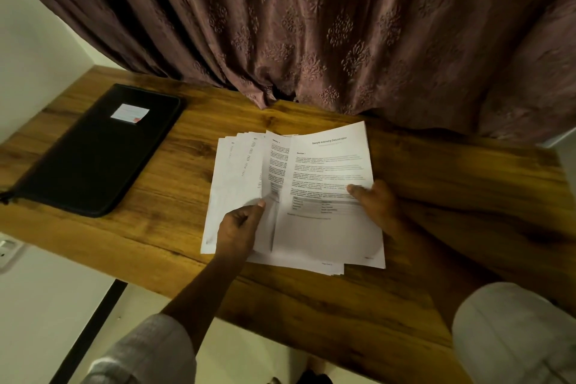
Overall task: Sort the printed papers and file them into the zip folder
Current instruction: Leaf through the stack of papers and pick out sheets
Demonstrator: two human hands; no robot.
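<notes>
While the closed zip folder [93,159] lies far left on the tabletop [452,184], the left hand [238,227] pinches the fanned printed papers [237,171] and the right hand [375,203] has its fingers gripping the top sheet [330,227] at centre.

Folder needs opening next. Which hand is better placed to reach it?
Left, probably. The zip folder lies closed, left of the papers, on the same side as the left hand. The right hand holds the papers' right side and would have to cross them.
</notes>
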